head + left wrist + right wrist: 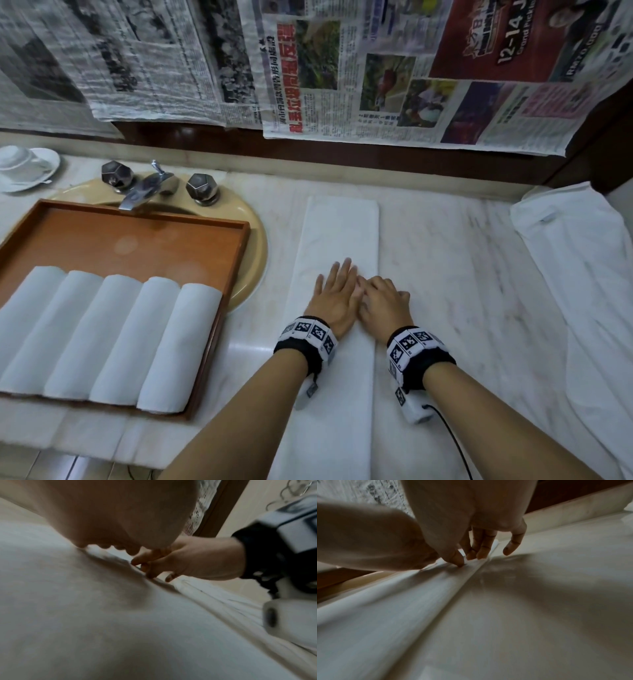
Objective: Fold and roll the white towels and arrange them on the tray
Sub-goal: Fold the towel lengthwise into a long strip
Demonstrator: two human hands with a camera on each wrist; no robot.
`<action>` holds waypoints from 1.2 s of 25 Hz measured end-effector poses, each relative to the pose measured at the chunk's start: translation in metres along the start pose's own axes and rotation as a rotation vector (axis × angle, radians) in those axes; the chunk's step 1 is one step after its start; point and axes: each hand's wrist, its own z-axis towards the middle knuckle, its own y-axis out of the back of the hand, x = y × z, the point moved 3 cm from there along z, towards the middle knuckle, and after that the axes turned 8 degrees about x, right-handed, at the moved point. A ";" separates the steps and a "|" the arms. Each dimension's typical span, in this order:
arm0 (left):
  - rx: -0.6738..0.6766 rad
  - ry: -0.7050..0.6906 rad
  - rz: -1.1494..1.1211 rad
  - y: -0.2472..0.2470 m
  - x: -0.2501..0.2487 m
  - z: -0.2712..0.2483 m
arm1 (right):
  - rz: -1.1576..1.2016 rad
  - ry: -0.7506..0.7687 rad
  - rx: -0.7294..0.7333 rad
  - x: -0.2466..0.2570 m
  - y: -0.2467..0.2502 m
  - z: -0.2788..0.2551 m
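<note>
Both hands on a folded towel, next to a tray of rolled towels.

The left hand [334, 298] lies flat on the folded towel [337, 236], palm down, fingers straight and a little spread, pressing the cloth. The right hand [385, 303] is just beside it, thumb side touching the left hand; its fingers [481, 550] are bent and their tips press the right edge of the towel, holding nothing. Both forearms come from the near edge of the counter [445, 260]. The towel is a long strip on the counter, right of the tray [144, 240]. In the tray, five rolled towels [113, 335] lie side by side in its near part. A loose towel [582, 274] lies far right.
</note>
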 end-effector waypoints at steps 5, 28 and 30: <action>-0.170 0.446 -0.106 0.036 0.040 0.008 | -0.080 -0.051 -0.021 0.005 0.002 0.002; 0.143 0.269 0.446 0.090 0.004 0.115 | -0.039 -0.124 0.300 -0.036 0.057 0.104; 0.057 0.211 0.395 0.079 -0.008 0.088 | -0.072 -0.001 0.309 -0.020 0.040 0.071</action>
